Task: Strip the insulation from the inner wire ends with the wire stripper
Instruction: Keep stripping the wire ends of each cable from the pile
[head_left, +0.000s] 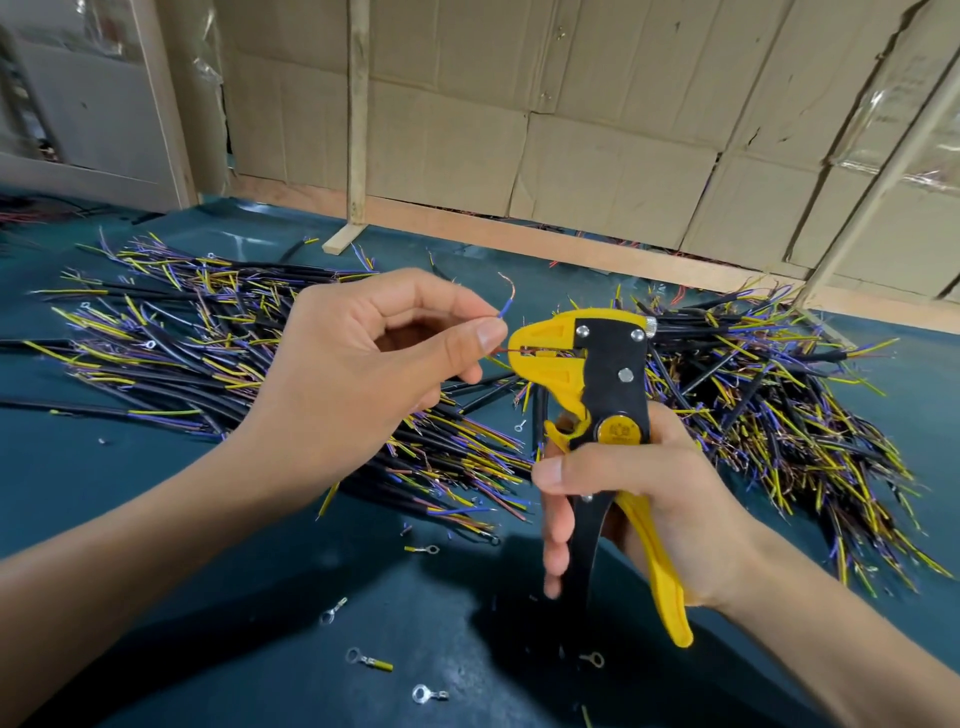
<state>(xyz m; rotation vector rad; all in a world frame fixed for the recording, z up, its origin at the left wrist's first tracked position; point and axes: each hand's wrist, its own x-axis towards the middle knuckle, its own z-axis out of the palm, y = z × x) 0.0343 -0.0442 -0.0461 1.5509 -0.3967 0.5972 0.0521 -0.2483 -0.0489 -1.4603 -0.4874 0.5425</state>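
My right hand (649, 499) grips the handles of a yellow and black wire stripper (608, 395), held upright with its jaws pointing left. My left hand (363, 358) pinches the thin inner wires of a cable between thumb and fingers. A brown inner wire (506, 352) runs from my thumb into the stripper's jaws. A blue inner wire (503, 310) with a bare copper end sticks up above my thumb. The rest of the cable is hidden behind my left hand.
Two heaps of black cables with yellow, blue and brown inner wires lie on the dark green table, one heap (182, 338) at the left and one heap (779, 415) at the right. Ring terminals (366, 660) are scattered near the front. Cardboard sheets (571, 114) line the back.
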